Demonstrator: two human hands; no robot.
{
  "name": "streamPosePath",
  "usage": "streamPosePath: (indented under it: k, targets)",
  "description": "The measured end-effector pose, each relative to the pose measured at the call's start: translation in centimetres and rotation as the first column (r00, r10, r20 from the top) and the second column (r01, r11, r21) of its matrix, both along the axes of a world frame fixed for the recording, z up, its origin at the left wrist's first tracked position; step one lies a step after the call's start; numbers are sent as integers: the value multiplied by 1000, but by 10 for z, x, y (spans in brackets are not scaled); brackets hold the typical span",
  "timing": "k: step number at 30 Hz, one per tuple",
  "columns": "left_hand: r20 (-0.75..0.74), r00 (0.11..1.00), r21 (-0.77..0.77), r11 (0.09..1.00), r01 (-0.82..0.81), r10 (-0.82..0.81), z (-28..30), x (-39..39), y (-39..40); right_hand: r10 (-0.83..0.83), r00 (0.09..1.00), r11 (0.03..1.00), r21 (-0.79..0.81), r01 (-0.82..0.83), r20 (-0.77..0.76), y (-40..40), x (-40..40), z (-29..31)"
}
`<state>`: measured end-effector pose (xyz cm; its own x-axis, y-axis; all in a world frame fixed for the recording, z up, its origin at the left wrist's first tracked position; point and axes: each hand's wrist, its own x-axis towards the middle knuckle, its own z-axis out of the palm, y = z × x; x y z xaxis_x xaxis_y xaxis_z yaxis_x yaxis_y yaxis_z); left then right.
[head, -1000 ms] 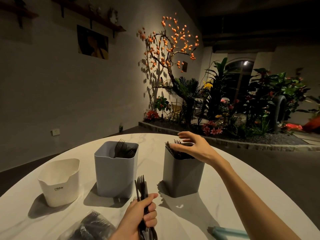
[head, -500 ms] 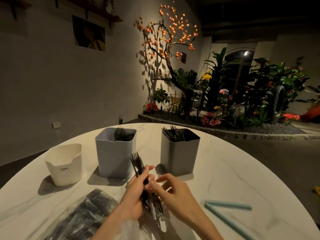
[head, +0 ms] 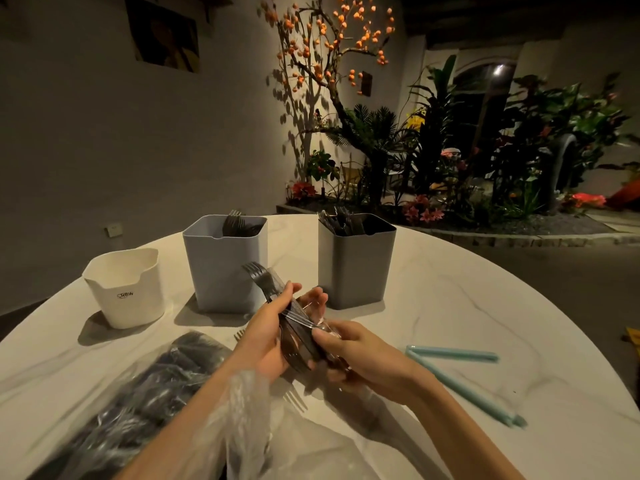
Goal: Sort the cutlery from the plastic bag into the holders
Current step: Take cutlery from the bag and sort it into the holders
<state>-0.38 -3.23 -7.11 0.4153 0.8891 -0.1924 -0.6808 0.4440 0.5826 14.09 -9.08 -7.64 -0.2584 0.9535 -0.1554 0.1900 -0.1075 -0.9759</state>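
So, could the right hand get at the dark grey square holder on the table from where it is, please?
Probably yes: the dark grey square holder stands just beyond the right hand with bare table between, though that hand is pinching cutlery.

Fork bundle (head: 277, 306) between both hands, three holders behind

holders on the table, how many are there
3: white holder at the left, light grey holder in the middle, dark grey holder at the right. None seems hidden.
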Motion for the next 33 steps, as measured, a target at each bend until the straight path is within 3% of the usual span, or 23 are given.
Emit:
streamPosePath:
  k: [4, 11, 13, 17, 19, 22, 25, 29, 33]
  targets:
    - [-19, 998, 4, 999, 54, -54, 1, -1, 0, 52, 998, 999, -6, -53, -40, -2, 6, 4]
    - [-57, 996, 31, 997, 64, -62, 7, 0, -12, -15, 999, 1000, -10, 14, -52, -2, 10, 8]
    - [-63, 996, 8, 998, 64, -64, 5, 0, -11, -76, 997, 997, -12, 76, 20, -2, 10, 9]
    - [-97, 992, -54, 996, 72, -76, 3, 0, -11, -193, 930, 981, 34, 192, 313, 2, 19, 8]
    - [-144, 988, -64, 997, 50, -59, 3, 0, -11, -264, 907, 964, 65, 257, 328, 6, 23, 9]
    - [-166, 985, -47, 998, 50, -57, 4, 2, -12, -331, 930, 943, 100, 319, 159, 7, 25, 10]
    - [-252, 964, -40, 996, 80, -87, 2, 1, -12, -260, 964, 954, 141, 264, -51, 3, 21, 14]
    - [-351, 922, -40, 987, 158, -162, -1, 1, -14, -214, 930, 950, 157, 270, -300, 1, 16, 19]
    - [-351, 914, -30, 978, 208, -205, -2, 2, -14, -206, 933, 958, 135, 254, -295, 0, 17, 19]
